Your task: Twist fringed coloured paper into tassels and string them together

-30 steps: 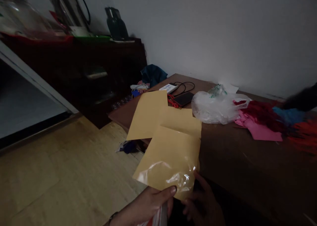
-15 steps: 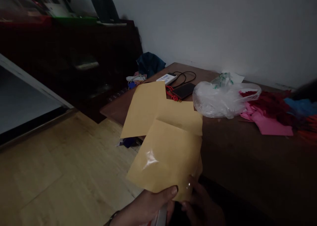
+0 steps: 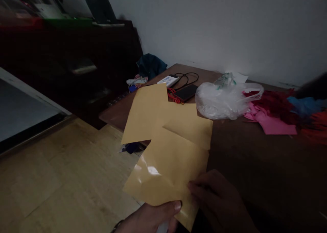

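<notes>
In the head view, my left hand [image 3: 155, 214] is closed on the near edge of a tan, glossy paper sheet [image 3: 173, 168], its thumb lying on top. A pale, narrow object [image 3: 162, 227] shows under that hand; its kind is mostly hidden. At the sheet's right edge, the fingers of my right hand [image 3: 219, 197] press together on the paper. A fold or overlapping edge runs across the held paper. Behind it, another tan sheet [image 3: 144, 112] lies over the table's left edge, partly overlapped.
Beyond the sheets on the brown table [image 3: 237, 158] are a dark phone [image 3: 187, 93], a white power bank [image 3: 168, 80] with a black cable, and a clear plastic bag [image 3: 219, 102]. Pink paper [image 3: 276, 122] and red scraps [image 3: 276, 102] lie to the right. A dark cabinet [image 3: 63, 59] stands left.
My right hand has moved up and right along the sheet's edge. The held sheet has bent and shifted, its near right corner now reaching lower. The view has turned slightly right.
</notes>
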A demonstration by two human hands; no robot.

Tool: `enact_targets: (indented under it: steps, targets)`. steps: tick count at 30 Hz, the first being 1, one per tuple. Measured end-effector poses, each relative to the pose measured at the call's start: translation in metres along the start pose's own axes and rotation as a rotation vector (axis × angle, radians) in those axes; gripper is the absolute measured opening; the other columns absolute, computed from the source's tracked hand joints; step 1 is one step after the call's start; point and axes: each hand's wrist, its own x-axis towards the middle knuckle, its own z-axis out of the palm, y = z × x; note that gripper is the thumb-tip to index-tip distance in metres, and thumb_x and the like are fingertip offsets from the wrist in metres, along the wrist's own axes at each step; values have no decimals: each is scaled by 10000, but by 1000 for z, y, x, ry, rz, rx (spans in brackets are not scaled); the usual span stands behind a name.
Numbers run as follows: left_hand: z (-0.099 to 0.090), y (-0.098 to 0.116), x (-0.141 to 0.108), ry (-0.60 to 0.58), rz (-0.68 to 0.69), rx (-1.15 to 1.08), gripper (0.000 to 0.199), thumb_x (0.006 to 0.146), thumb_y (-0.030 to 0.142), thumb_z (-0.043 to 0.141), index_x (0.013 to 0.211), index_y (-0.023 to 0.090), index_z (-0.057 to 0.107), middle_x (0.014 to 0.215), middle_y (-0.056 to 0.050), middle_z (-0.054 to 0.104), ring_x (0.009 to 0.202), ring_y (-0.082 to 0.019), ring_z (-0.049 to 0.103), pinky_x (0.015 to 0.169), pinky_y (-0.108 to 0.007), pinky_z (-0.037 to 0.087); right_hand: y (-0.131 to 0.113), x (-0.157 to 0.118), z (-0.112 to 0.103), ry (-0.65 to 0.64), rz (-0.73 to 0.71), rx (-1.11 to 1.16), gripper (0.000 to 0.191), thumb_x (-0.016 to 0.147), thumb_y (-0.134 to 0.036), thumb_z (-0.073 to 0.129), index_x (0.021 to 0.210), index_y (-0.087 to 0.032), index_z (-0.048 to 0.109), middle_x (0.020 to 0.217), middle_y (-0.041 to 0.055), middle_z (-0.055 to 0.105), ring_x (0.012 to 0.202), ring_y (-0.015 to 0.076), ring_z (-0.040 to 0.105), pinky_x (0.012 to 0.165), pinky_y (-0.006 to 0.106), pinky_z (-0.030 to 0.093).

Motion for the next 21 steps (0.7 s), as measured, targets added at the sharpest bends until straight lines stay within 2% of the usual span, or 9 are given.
enact_targets:
  steps: [5,11,13,16,21]
  targets:
    - [0,-2,4,-13,42,60,800,735,872,342,292,215,450,244,10,377,290,-84,348,349,-276,194,-2,3,-8,-107,86,184,160,905,-138,552,932,-211,692,805,33,654,703,131,633,607,196,540]
    - [0,23,-2,-45,108,76,804,839,794,277,317,223,494,269,-5,392,342,-111,403,396,-267,298,0,0,-5,-52,233,335,173,948,-231,537,819,-232,653,732,1,661,636,120,638,555,172,535]
    - [2,29,-4,-42,142,86,816,859,778,249,313,226,502,266,-6,383,353,-117,417,429,-272,327,4,-4,-5,-71,189,258,171,957,-265,540,848,-247,670,731,-7,674,635,117,648,569,175,537]
    - [4,31,-6,-28,128,62,835,849,791,238,297,226,509,249,-8,361,328,-114,396,395,-272,296,9,-8,-7,-136,60,155,184,970,-282,517,910,-251,688,784,5,698,691,126,665,589,184,538]
    - [5,27,-4,-43,115,-24,810,868,759,272,305,225,505,239,-9,360,306,-115,392,359,-264,258,7,2,-12,-137,-59,88,303,999,-230,436,824,-223,684,742,19,678,679,129,636,594,205,525]
